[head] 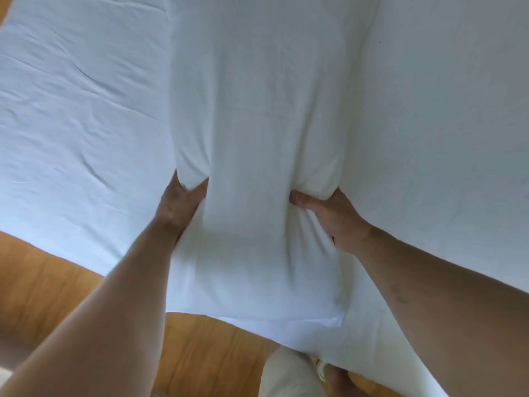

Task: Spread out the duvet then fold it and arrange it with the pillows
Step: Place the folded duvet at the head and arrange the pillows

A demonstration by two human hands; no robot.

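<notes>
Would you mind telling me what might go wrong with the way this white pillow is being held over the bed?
1. The left hand and right hand pinch only the sides of the long white pillow, so the soft cover could slide out of the grip.
2. Its loose near end hangs past the bed edge above the brown wooden floor, so it may sag and brush the floor.

Bed has a white sheet on it, pretty wrinkled over on the left. A long puffy white bundle (duvet or pillow, can't tell) runs near to far down the middle, with its near end poking out over the wooden floor. Smoother white bedding covers the right side.
</notes>
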